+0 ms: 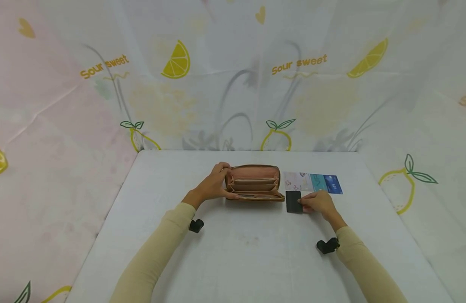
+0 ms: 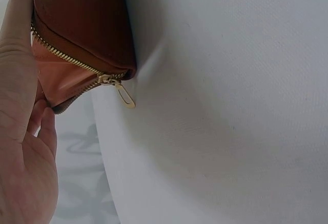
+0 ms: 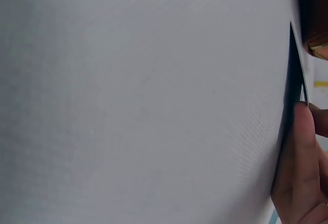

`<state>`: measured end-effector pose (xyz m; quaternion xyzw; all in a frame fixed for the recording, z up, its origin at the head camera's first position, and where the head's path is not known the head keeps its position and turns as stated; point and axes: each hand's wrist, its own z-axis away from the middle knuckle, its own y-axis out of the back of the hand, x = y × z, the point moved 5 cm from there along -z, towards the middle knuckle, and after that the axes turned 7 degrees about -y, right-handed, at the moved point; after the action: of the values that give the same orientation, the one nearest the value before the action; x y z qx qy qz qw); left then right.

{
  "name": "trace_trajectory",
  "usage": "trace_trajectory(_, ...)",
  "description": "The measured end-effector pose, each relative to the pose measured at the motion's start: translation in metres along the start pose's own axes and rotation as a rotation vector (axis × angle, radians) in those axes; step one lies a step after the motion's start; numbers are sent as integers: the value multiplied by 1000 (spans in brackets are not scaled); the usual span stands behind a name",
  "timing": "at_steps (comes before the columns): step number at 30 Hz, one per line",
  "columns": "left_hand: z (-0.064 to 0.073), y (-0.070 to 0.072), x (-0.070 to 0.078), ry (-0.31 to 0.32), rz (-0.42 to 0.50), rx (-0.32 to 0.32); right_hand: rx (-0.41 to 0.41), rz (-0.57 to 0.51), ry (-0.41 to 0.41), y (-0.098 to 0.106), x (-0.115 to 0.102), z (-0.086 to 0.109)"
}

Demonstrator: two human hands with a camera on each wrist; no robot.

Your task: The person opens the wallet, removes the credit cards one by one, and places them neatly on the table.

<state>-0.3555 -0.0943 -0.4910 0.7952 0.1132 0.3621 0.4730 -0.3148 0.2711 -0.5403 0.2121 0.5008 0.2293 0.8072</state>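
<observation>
A brown zip-around wallet [image 1: 255,185] stands unzipped in the middle of the table, its pink-tan pockets facing me in the head view. My left hand [image 1: 215,184] grips its left end, fingers behind the back flap and thumb at the front one. The left wrist view shows the gold zipper [image 2: 69,57] and its hanging pull tab [image 2: 124,96]. Just right of the wallet, my right hand [image 1: 319,203] pinches a black card [image 1: 293,202] by its right edge. In the right wrist view the card [image 3: 294,65] appears almost edge-on, close over the table.
Behind the right hand lies a row of cards: a pale patterned card [image 1: 297,182], a teal card [image 1: 318,182] and a blue card [image 1: 333,184], overlapping. A white cloth covers the table [image 1: 240,261]. A lemon-print curtain [image 1: 225,84] rises at the back and sides.
</observation>
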Motion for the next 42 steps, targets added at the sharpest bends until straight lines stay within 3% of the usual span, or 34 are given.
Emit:
trace_trajectory(10,0,0,-2,-17,-9,13,2,-4,-31,-1,-6,2)
trace_trajectory(18,1,-1,-2,-2,-17,-5,60,139,22,-2,-11,7)
trace_trajectory(30,1,0,0,19,1,-9,142,231,130,-2,-25,15)
trace_trajectory(35,2,0,0,33,-3,-20,228,269,272,-3,-52,24)
trace_trajectory(40,2,0,1,41,-6,-30,348,251,549,-11,-90,44)
trace_trajectory(42,1,1,2,41,-10,-32,349,236,666,-18,-103,51)
